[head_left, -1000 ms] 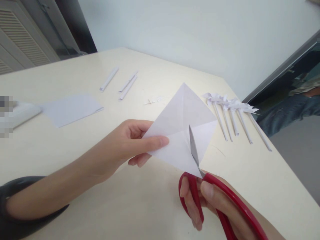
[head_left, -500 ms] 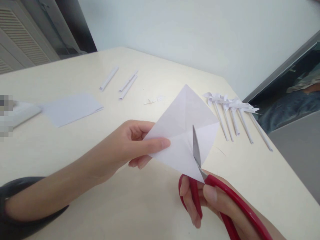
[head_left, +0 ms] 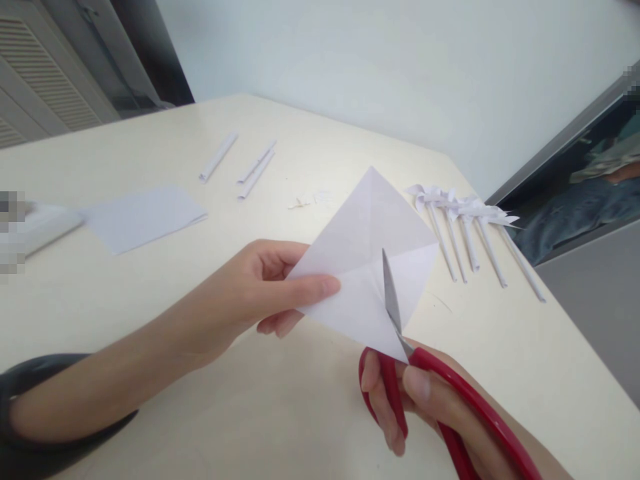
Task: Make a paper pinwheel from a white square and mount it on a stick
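Pinched between the thumb and fingers of my left hand [head_left: 280,287] is a square sheet of white paper [head_left: 350,233], held above the table by its left corner. Crease lines cross the sheet. My right hand [head_left: 425,400] grips red-handled scissors [head_left: 393,293], with fingers through the loops. The scissor blades straddle the paper at its lower right corner: one blade lies over the top face, pointing toward the middle, and the other is hidden beneath. A cut runs in from that corner.
Several paper pinwheels [head_left: 465,207] on rolled sticks lie at the right of the white table [head_left: 280,420]. Rolled paper tubes [head_left: 257,173] rest at the back, near small paper scraps [head_left: 300,203]. Flat paper sheets [head_left: 145,220] lie at the left, beside a white object [head_left: 50,223].
The scissors have shifted very slightly up and left, their tip a little further toward the paper's middle. My left hand holds the paper almost still.
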A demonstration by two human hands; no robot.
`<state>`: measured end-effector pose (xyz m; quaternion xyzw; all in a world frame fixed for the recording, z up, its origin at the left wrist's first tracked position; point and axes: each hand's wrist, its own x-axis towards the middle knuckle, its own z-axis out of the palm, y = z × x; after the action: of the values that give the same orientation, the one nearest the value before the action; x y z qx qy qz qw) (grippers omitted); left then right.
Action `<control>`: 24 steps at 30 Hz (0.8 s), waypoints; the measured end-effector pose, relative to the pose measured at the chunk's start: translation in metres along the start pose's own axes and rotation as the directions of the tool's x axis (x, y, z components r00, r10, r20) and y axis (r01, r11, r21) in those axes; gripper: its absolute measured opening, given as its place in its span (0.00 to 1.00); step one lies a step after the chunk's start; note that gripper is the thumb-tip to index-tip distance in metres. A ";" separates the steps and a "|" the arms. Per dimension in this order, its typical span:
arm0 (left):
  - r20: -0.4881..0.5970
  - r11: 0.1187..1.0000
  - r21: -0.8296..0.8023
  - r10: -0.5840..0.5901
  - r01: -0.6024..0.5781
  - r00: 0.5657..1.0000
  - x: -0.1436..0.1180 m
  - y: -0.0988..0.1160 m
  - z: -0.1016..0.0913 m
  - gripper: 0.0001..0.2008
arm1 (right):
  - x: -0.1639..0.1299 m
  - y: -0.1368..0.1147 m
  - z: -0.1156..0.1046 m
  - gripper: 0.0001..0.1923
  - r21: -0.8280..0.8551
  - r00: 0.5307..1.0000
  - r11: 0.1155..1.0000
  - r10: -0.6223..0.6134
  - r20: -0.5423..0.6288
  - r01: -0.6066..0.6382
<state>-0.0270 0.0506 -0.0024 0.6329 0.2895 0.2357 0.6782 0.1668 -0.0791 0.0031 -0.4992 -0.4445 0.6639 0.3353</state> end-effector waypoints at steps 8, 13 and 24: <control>0.004 1.000 0.011 0.007 -0.007 1.000 0.000 0.000 -0.001 0.16 | -0.002 0.003 0.001 0.20 -0.010 0.997 0.997 -0.071 0.000 0.071; 0.022 1.000 0.004 -0.003 0.002 1.000 0.000 0.001 -0.001 0.14 | 0.002 0.007 0.000 0.20 0.038 0.995 0.994 -0.104 0.001 0.104; 0.024 1.000 -0.006 0.006 -0.006 1.000 0.000 -0.001 0.000 0.14 | -0.002 0.003 0.000 0.21 0.004 0.997 0.997 -0.076 0.012 0.076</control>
<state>-0.0268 0.0504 -0.0034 0.6347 0.2786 0.2308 0.6828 0.1674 -0.0816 0.0010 -0.4773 -0.4638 0.6545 0.3587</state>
